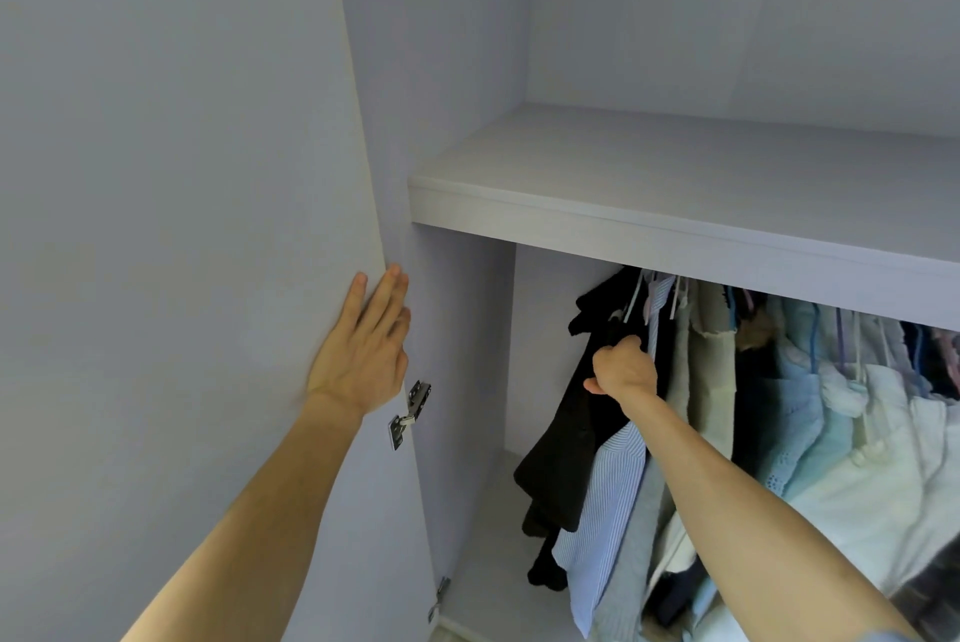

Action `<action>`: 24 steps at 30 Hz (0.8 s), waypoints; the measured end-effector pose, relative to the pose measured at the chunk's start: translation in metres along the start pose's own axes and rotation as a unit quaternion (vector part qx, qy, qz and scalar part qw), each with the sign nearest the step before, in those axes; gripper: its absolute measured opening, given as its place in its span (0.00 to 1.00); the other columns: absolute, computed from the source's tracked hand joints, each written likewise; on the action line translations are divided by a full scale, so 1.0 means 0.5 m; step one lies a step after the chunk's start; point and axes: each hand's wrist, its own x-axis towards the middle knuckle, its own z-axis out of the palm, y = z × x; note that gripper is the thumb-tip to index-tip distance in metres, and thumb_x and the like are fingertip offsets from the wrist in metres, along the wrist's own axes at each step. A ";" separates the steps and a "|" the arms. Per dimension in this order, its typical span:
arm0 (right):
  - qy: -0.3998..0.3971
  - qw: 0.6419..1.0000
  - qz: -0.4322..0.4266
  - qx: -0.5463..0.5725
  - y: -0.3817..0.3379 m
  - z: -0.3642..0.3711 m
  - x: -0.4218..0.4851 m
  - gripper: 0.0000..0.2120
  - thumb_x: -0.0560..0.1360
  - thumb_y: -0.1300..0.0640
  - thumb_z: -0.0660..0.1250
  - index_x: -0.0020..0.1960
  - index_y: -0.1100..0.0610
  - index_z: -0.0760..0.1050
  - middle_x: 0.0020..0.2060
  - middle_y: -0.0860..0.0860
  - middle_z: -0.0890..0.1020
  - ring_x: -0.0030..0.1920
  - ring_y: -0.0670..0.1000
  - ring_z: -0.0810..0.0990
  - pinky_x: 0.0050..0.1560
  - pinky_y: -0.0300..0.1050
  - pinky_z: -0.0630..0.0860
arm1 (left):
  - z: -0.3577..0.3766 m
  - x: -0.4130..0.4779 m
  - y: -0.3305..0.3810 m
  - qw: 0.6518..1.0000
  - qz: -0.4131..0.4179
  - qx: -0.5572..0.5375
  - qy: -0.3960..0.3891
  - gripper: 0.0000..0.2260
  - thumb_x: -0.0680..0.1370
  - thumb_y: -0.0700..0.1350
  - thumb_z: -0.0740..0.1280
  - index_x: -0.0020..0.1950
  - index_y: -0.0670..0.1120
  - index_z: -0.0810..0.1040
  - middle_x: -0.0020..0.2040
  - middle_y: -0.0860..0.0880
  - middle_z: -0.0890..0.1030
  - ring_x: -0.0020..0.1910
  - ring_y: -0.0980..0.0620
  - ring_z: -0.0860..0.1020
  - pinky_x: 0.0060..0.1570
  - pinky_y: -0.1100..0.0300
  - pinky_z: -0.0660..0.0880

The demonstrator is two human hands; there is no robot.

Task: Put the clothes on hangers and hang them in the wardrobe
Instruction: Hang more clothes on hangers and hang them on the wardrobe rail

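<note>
I face an open pale grey wardrobe. A black garment (pixel 561 444) hangs at the left end of the row, under the shelf. My right hand (pixel 623 368) is closed around its upper part, near the hanger. Beside it hang a blue striped shirt (pixel 602 501), a cream garment (pixel 706 366) and several light blue and white clothes (pixel 852 439) on hangers. The rail itself is hidden behind the shelf edge. My left hand (pixel 363 355) lies flat with spread fingers against the inner edge of the open wardrobe door (pixel 171 226).
A wide shelf (pixel 675 220) runs above the clothes. A metal hinge (pixel 410 413) sits on the door just below my left hand, another hinge (pixel 439 597) lower down. The wardrobe side wall (pixel 457 329) leaves a gap left of the black garment.
</note>
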 end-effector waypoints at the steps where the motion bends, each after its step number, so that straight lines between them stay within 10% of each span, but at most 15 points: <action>1: 0.017 1.000 0.007 0.007 0.007 0.001 0.003 0.07 0.80 0.62 0.53 0.57 0.62 0.63 0.34 0.56 0.82 0.34 0.55 0.85 0.39 0.47 0.77 | 0.001 0.001 0.001 1.000 0.000 -0.002 0.000 0.28 0.82 0.54 0.44 0.79 0.44 0.60 0.81 0.37 0.42 0.78 0.37 0.35 0.66 0.35 0.22; 7: 0.105 0.993 0.052 -0.002 0.027 0.012 0.024 0.13 0.78 0.60 0.58 0.61 0.64 0.64 0.45 0.62 0.84 0.49 0.61 0.83 0.50 0.53 0.79 | 0.004 0.004 0.003 1.000 -0.001 0.007 0.003 0.28 0.82 0.54 0.45 0.79 0.45 0.62 0.81 0.37 0.43 0.79 0.37 0.36 0.67 0.35 0.22; 15: -0.099 0.994 -0.027 0.030 -0.022 0.004 0.013 0.07 0.82 0.57 0.60 0.52 0.61 0.68 0.46 0.59 0.81 0.35 0.52 0.85 0.35 0.45 0.83 | 0.000 0.002 0.006 1.000 -0.003 0.021 -0.007 0.28 0.83 0.55 0.45 0.80 0.45 0.60 0.81 0.37 0.42 0.79 0.37 0.35 0.66 0.35 0.21; 24: -0.124 0.982 -0.096 -0.109 0.010 -0.022 0.030 0.09 0.82 0.55 0.58 0.57 0.60 0.68 0.44 0.57 0.82 0.43 0.53 0.84 0.46 0.49 0.81 | -0.014 -0.001 0.008 0.999 -0.012 -0.004 -0.034 0.29 0.83 0.57 0.43 0.81 0.46 0.57 0.81 0.39 0.39 0.78 0.38 0.33 0.66 0.36 0.20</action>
